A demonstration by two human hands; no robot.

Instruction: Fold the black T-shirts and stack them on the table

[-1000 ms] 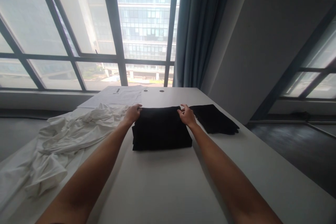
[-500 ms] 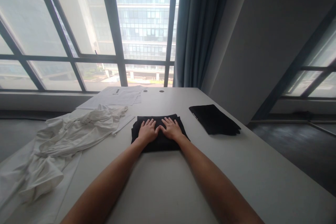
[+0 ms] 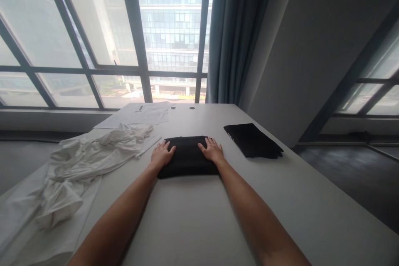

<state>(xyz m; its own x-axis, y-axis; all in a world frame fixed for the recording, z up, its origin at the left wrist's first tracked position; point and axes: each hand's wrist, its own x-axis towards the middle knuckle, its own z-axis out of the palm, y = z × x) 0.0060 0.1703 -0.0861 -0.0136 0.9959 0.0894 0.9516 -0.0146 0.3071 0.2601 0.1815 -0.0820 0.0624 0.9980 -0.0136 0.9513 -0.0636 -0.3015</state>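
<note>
A folded black cloth [image 3: 188,158], probably a garment, lies flat on the white table [image 3: 193,216] in front of me. My left hand [image 3: 163,152] rests on its left edge, fingers spread. On the opposite edge lies my right hand [image 3: 212,149], also with fingers apart. Both palms face down and touch the cloth without gripping it. Off to the right is a second folded black cloth [image 3: 253,140], with small white marks along its left edge.
Crumpled white fabric [image 3: 93,158] is heaped along the table's left side. Behind it lie white paper sheets [image 3: 146,114]. Two round inserts sit near the far table edge. A blue-grey curtain [image 3: 237,33] hangs beside the windows beyond.
My hands have slid apart from the middle of the black cloth to its left and right edges. The cloth's sides now look straighter.
</note>
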